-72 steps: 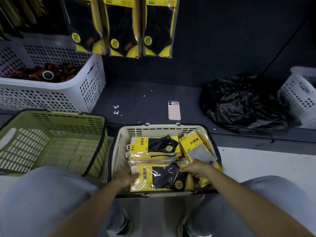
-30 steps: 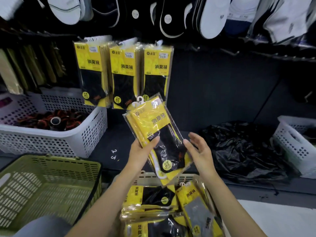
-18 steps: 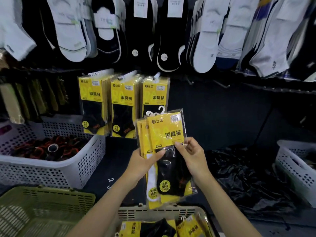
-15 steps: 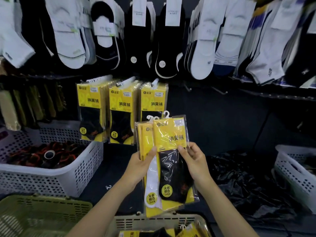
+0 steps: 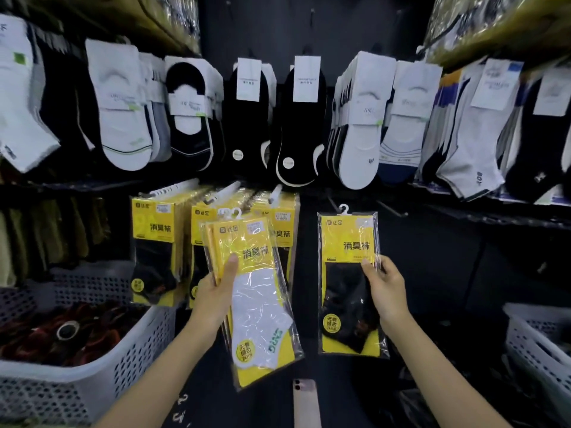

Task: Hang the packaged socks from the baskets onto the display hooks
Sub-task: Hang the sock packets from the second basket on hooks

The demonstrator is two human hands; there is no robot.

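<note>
The row of hung yellow packs point(image 5: 154, 242) on the dark display wall serves here as the reference. Three groups of these packs hang side by side, each showing a black sock.

The left hand point(image 5: 216, 291) grips a stack of yellow sock packs point(image 5: 256, 304), with the thumb on the front and the other fingers curled behind. The front pack of the stack shows a white sock. The stack is tilted, its top leaning to the left, and it is held in front of the right part of the hung row, covering it partly.

The right hand point(image 5: 386, 291) pinches a single pack point(image 5: 349, 291) at its right edge, thumb on the front. This pack holds a black sock, stands upright, and is just to the right of the hung row, apart from it. Its small white hanger point(image 5: 343, 208) at the top is seen against the dark wall.

Above the hung row, loose socks point(image 5: 358, 125) in white and black hang with paper bands. Below and left of the row stands a white basket point(image 5: 92, 366) with dark red things inside. Below and right of the row a phone point(image 5: 306, 403) lies on the dark shelf, and far to the right is a second white basket point(image 5: 540, 344).
</note>
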